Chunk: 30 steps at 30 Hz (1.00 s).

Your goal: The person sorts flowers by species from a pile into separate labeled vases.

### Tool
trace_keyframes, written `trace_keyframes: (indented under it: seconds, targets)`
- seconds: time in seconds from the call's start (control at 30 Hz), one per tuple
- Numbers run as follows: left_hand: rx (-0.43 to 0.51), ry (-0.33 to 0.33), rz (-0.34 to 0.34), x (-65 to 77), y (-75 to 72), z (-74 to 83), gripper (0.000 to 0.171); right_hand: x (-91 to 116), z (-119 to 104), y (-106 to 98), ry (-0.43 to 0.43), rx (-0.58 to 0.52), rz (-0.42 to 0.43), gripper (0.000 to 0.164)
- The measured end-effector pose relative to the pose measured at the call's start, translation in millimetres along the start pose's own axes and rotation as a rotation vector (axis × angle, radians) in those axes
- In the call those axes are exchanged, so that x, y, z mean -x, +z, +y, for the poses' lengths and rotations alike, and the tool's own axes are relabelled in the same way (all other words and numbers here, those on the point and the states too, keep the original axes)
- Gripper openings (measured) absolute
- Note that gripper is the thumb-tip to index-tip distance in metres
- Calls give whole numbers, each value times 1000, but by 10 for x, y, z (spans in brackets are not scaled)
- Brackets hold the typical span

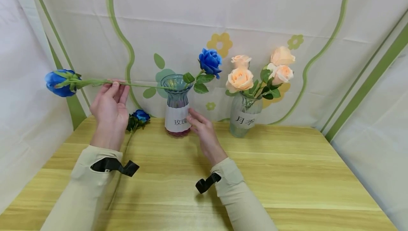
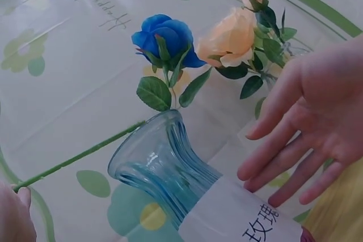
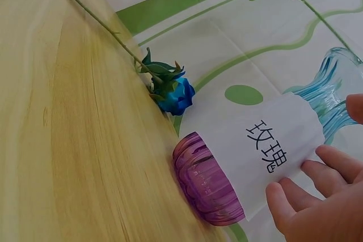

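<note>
My left hand [image 1: 111, 108] pinches the green stem of a blue artificial rose [image 1: 62, 83], held sideways with the bloom to the left. The stem's free end is at the mouth of a blue-to-purple glass vase [image 1: 177, 100]; I cannot tell whether it has passed inside. A white paper label [image 3: 278, 151] with black characters wraps the vase. Beside the vase's right side, my right hand [image 1: 204, 131] has its fingers extended, fingertips at the label. Another blue rose [image 2: 164, 41] stands in this vase, leaning right. A third blue rose [image 3: 173, 94] lies on the table.
A labelled clear glass vase [image 1: 245, 117] with several peach roses [image 1: 240, 79] stands to the right. A patterned white cloth [image 1: 178, 39] hangs behind the wooden table [image 1: 287, 174], and cloth also covers both sides.
</note>
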State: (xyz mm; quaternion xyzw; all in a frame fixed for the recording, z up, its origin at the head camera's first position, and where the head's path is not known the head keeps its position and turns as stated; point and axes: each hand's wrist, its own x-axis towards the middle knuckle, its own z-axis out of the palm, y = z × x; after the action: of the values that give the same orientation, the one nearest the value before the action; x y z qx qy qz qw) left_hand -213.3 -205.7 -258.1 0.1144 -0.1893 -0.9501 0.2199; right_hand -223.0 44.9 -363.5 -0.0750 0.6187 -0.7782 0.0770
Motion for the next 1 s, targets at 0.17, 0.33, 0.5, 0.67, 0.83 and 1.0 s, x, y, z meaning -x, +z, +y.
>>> trace_keyframes:
  seconds: [0.17, 0.33, 0.5, 0.67, 0.83, 1.0]
  targets:
    - [-18, 67, 29, -11, 84, -79, 14, 0, 4, -4, -1, 1, 0, 55]
    - [-9, 116, 38, -18, 168, -216, 18, -12, 8, -10, 1, -27, -3, 55]
    - [1, 152, 45, -28, 285, -369, 20, -28, 22, -23, 6, -69, -9, 54]
    - [-32, 192, 65, -43, 385, -520, 19, -21, 18, -20, 8, -77, -13, 55]
    - [-55, 215, 97, -68, 438, -593, 18, -13, 13, -18, 14, -98, -23, 55]
    - [-69, 238, 111, -93, 471, -610, 19, -17, 14, -28, 15, -105, -15, 56]
